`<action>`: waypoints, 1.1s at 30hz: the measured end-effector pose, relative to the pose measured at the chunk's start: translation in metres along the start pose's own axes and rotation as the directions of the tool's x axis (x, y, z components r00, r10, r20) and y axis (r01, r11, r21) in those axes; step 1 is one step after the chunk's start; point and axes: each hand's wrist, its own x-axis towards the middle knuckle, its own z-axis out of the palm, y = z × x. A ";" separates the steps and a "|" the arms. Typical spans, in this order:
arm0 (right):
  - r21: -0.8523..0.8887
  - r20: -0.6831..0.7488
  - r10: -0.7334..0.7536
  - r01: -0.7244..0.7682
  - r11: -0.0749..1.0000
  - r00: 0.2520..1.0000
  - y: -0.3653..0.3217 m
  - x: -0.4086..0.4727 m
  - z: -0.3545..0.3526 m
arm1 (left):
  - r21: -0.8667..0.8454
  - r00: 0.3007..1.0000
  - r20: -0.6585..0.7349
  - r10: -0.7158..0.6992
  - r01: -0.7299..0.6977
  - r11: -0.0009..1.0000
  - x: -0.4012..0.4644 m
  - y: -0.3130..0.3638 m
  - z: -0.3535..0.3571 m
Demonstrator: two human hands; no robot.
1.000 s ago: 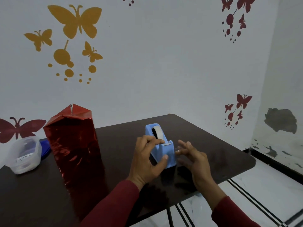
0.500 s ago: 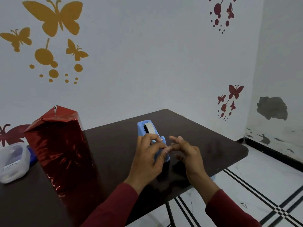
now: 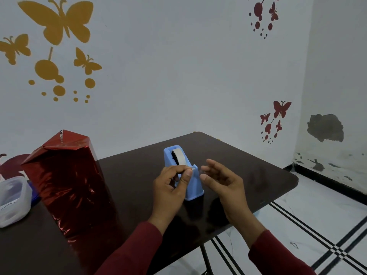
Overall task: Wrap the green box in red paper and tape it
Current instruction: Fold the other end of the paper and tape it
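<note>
From the head view we look down on a dark worktop [image 3: 238, 165] set in the corner of a white room. A blue tape dispenser [image 3: 193, 185] stands near its middle, with the roll of tape [image 3: 179, 157] showing at its top. Our left hand [image 3: 170, 191] is at the dispenser's near side; its grip is clenched, thumb and forefinger pinching at the tape end by the cutter, though we cannot tell how much tape is drawn out. Our right hand [image 3: 224, 183] hovers just to the right of the dispenser with its grip released, fingers spread and relaxed, holding nothing and not touching the dispenser. Both forearms wear dark red sleeves.

The box wrapped in red paper [image 3: 67, 185] stands upright on the left part of the worktop, well apart from the hands; shiny foil covers it entirely, with folded flaps meeting in a peak on top, so no green shows. Farther left, at the worktop's edge, sits a clear plastic container [image 3: 14, 201] with something blue partly hidden behind it. Yellow butterfly stickers [image 3: 57, 20] and red butterfly stickers [image 3: 281, 109] decorate the walls.
</note>
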 end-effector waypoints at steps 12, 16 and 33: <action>0.060 -0.033 0.095 -0.093 0.994 0.995 0.000 0.003 0.000 | 0.020 0.999 0.010 -0.053 0.053 0.998 -0.001 0.007 -0.002; 0.099 -0.063 0.132 -0.125 0.987 0.989 -0.003 0.003 0.002 | -0.075 0.974 -0.138 -0.180 0.171 0.982 0.006 0.010 -0.005; 0.086 0.229 -0.073 0.055 0.995 0.971 -0.078 0.007 0.125 | 0.236 0.989 -0.107 0.099 -0.071 0.969 0.026 0.096 -0.168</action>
